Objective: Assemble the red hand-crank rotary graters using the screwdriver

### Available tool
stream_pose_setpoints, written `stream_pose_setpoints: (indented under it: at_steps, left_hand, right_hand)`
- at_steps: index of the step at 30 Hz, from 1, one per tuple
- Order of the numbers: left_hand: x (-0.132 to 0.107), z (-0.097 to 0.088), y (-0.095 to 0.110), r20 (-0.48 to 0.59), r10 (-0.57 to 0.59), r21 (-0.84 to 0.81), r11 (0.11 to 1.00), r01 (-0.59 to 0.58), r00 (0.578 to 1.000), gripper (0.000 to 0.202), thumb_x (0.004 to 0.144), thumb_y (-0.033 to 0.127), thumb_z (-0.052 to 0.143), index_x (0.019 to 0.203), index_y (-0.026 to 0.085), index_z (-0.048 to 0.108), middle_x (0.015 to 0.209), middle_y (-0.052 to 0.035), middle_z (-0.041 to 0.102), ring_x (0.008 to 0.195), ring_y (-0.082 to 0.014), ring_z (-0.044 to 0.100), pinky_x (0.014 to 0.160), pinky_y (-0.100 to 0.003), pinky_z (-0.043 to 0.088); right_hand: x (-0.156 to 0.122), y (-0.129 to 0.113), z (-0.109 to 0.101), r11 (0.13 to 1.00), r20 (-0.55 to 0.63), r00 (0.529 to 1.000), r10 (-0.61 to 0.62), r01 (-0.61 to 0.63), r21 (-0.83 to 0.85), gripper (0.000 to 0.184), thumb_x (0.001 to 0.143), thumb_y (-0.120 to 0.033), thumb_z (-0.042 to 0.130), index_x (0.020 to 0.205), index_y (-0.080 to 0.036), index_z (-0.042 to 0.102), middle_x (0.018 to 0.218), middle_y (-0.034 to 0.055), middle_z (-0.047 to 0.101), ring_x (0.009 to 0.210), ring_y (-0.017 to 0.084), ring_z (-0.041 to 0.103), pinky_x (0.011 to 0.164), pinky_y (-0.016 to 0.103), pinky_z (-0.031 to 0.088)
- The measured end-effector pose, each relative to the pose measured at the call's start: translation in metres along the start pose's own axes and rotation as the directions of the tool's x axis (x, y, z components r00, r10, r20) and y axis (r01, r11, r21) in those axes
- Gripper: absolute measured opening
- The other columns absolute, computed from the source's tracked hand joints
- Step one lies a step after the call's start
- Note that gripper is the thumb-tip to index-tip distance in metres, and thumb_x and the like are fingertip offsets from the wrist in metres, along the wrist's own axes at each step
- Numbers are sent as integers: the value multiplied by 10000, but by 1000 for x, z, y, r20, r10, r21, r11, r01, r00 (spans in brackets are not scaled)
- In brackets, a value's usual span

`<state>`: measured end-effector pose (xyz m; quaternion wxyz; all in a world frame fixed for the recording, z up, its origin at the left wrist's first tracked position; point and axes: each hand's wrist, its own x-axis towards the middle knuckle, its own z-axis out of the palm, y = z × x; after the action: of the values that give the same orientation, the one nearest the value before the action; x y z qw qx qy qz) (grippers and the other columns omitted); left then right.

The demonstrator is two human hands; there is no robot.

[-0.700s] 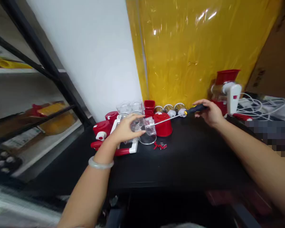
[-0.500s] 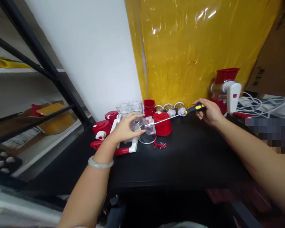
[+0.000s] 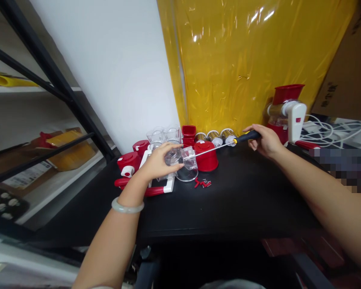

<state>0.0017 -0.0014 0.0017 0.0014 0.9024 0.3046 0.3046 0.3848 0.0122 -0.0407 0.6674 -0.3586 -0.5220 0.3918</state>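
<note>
My left hand (image 3: 162, 162) is closed around a clear plastic grater housing (image 3: 190, 157), thumb in front and fingers over the top. My right hand (image 3: 266, 140) grips the black and yellow handle of a long screwdriver (image 3: 209, 151). Its shaft runs leftward and slightly down, the tip reaching the clear housing near my left thumb; the exact contact is too small to make out. Below the shaft stands a red round base (image 3: 207, 157). Small red parts and screws (image 3: 203, 183) lie on the black table in front of it.
White frames with red handles (image 3: 155, 192) lie left of my hand, near red bases (image 3: 128, 162). Metal grater drums (image 3: 215, 139) and red hoppers (image 3: 188, 134) stand behind. An assembled rotary grater (image 3: 287, 114) and white cables (image 3: 325, 136) are at the right. A shelf rack (image 3: 78, 120) rises at the left.
The screwdriver handle has turned in my right hand, so its yellow patch no longer shows. My left hand and the clear housing stay in place.
</note>
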Motion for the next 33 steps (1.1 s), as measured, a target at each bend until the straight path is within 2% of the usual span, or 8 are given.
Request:
stream_pose_setpoints:
  at_steps: [2, 5, 9, 13, 18, 24, 28, 33]
  left_hand:
    - [0, 0, 0, 0, 8, -4, 1000, -8, 1000, 552, 758, 404, 733, 1264, 261, 564, 1228, -73, 615, 1136, -251, 580, 987, -459, 481]
    - [1, 0, 0, 1, 0, -6, 1000, 0, 1000, 555, 757, 411, 733, 1262, 253, 567, 1200, -76, 623, 1115, -252, 592, 975, -461, 488]
    - [1, 0, 2, 1, -5, -2, 1000, 5, 1000, 552, 751, 408, 737, 1251, 242, 573, 1204, -76, 621, 1115, -247, 593, 984, -451, 483]
    - [1, 0, 2, 0, -12, -13, 1000, 12, 1000, 547, 754, 411, 734, 1251, 246, 574, 1191, -73, 624, 1110, -245, 594, 974, -450, 488]
    - [0, 0, 2, 6, -9, -4, 1000, 9, 1000, 550, 756, 422, 731, 1256, 254, 570, 1214, -70, 617, 1121, -247, 585, 984, -454, 480]
    - [1, -1, 2, 17, -20, 5, 1000, 20, 1000, 548, 769, 418, 721, 1270, 264, 561, 1216, -62, 616, 1122, -246, 581, 980, -447, 478]
    - [1, -1, 2, 18, -22, 7, 1000, 22, 1000, 548, 767, 420, 724, 1266, 263, 563, 1210, -63, 616, 1119, -247, 579, 982, -452, 474]
    - [1, -1, 1, 24, -17, -2, 1000, 17, 1000, 546, 769, 411, 721, 1268, 262, 559, 1199, -70, 614, 1102, -248, 584, 968, -455, 484]
  right_hand:
    - [0, 1, -1, 999, 1, 1000, 14, -14, -37, 276, 837, -458, 555, 737, -211, 628, 308, -45, 355, 279, 129, 346, 338, 272, 282]
    - [2, 3, -5, 999, 16, 999, 28, -27, -47, 348, 831, -525, 499, 727, -217, 623, 397, -1, 476, 349, 150, 442, 376, 287, 351]
    - [4, 3, -8, 999, 31, 999, 12, -11, -30, 274, 762, -460, 516, 715, -218, 634, 591, 48, 603, 488, 166, 531, 424, 288, 397]
    - [2, 1, -7, 1000, 14, 1000, -9, 9, -18, 223, 748, -412, 581, 735, -203, 661, 531, 19, 552, 423, 134, 472, 397, 272, 350]
    - [2, 2, -7, 992, 25, 1000, 13, -9, -122, 302, 833, -489, 557, 751, -212, 643, 341, -40, 389, 298, 121, 357, 355, 273, 289]
    - [3, 0, -7, 1000, 45, 999, 21, -21, 4, 229, 765, -382, 519, 748, -196, 654, 588, 41, 615, 486, 160, 557, 427, 286, 431]
    - [2, -4, -5, 1000, 58, 998, -3, 2, 31, 173, 747, -335, 579, 765, -183, 660, 544, 18, 573, 423, 135, 514, 389, 269, 400]
    - [0, -3, -2, 998, 35, 999, 3, 0, -68, 298, 829, -477, 587, 791, -190, 660, 340, -44, 398, 283, 109, 361, 349, 259, 316]
